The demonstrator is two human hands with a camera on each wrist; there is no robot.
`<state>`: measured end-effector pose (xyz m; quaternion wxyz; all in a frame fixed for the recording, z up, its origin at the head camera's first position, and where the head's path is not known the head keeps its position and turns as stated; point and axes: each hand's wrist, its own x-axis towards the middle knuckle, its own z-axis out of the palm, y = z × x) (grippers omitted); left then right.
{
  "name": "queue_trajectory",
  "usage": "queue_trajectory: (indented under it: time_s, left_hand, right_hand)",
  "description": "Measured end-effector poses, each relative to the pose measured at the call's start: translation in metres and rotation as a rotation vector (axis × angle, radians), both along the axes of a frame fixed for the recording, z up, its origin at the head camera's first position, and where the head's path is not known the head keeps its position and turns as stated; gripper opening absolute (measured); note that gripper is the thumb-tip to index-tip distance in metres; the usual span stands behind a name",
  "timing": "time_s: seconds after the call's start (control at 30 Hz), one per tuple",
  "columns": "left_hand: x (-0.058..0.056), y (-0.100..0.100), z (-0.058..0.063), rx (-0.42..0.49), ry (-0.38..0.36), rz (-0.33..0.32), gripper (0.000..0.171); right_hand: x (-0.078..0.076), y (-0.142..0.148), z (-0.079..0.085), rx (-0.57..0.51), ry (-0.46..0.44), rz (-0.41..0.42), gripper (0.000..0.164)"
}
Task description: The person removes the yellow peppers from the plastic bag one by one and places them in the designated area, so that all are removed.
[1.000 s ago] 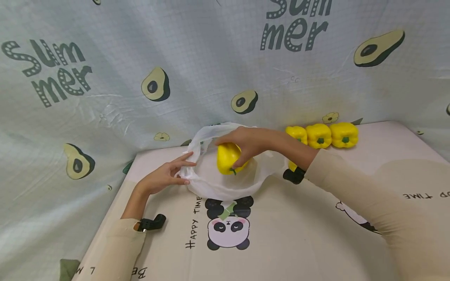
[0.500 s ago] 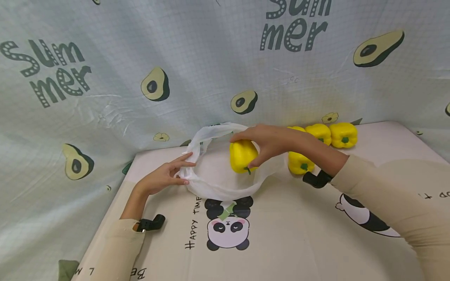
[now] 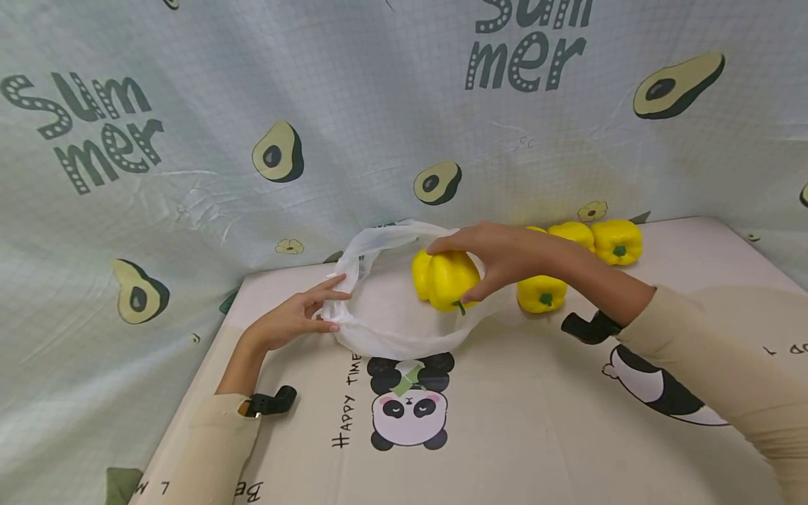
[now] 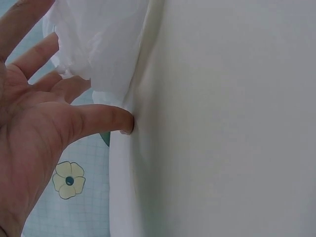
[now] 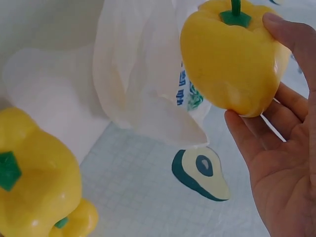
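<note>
A white plastic bag (image 3: 398,347) stands on the table with its mouth spread wide. My left hand (image 3: 287,322) touches its left rim, fingers and thumb stretched out; the left wrist view has the fingertips partly behind the film. Above the bag's right side, my right hand (image 3: 505,256) grips a yellow bell pepper (image 3: 454,280) between thumb and fingers. In the right wrist view the pepper (image 5: 232,61) has its green stem up and overlaps the bag (image 5: 133,69). Another yellow lobe shows at the pepper's left in the head view.
A yellow bell pepper (image 3: 541,293) lies right of the bag, beneath my right wrist. Behind it, a row includes a pepper (image 3: 617,242) at the right end, partly covered by my arm further left. A printed curtain (image 3: 353,105) hangs along the table's back edge.
My right hand and the bell pepper have moved right, from over the bag's middle to its right side. The left hand stays at the rim.
</note>
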<state>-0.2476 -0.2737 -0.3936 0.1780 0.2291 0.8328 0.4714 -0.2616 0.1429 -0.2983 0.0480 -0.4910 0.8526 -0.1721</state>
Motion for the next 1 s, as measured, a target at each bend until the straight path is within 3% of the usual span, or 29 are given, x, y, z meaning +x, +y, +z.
queue_trajectory:
  time_s: [0.7,1.0]
  left_hand:
    - [-0.002,0.0,0.001,-0.047,0.03,0.01,0.06]
    - [0.0,0.0,0.002,-0.05,0.012,0.026,0.061]
  right_hand:
    - [0.014,0.034,0.006,-0.004,0.014,-0.149,0.078]
    - [0.017,0.048,0.004,-0.015,0.045,-0.161,0.077]
